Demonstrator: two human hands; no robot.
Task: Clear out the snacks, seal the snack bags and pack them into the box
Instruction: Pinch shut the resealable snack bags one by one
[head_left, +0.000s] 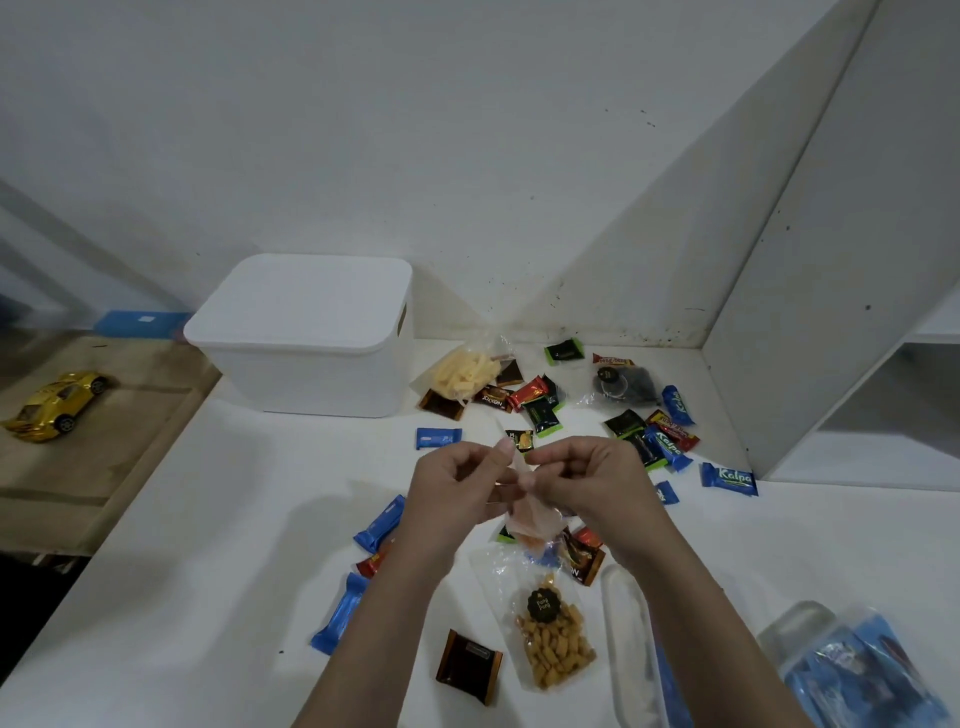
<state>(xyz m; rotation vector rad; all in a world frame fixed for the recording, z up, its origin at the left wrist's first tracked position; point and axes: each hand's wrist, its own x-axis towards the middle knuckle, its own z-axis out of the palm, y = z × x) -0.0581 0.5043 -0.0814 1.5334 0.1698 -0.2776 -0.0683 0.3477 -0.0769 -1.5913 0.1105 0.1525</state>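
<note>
Both hands are closed on one small clear bag: its neck is pinched by the left hand and by the right hand, fingertips almost meeting above the table. Orange pieces are seen through the film below the fingers, and the bag hangs between the wrists. The neck appears to be gathered or twisted for sealing; what fastens it cannot be told.

For a good seal, air should be pressed out first, the film should be kept flat and clean of crumbs at the neck, and the pinch should be held close above the contents.

Just below, a bag of brown snacks lies near the forearms. Loose wrapped sweets are scattered around. Further back, a bag of pale sticks lies beside the white box, whose lid is on and must be lifted before packing.
</note>
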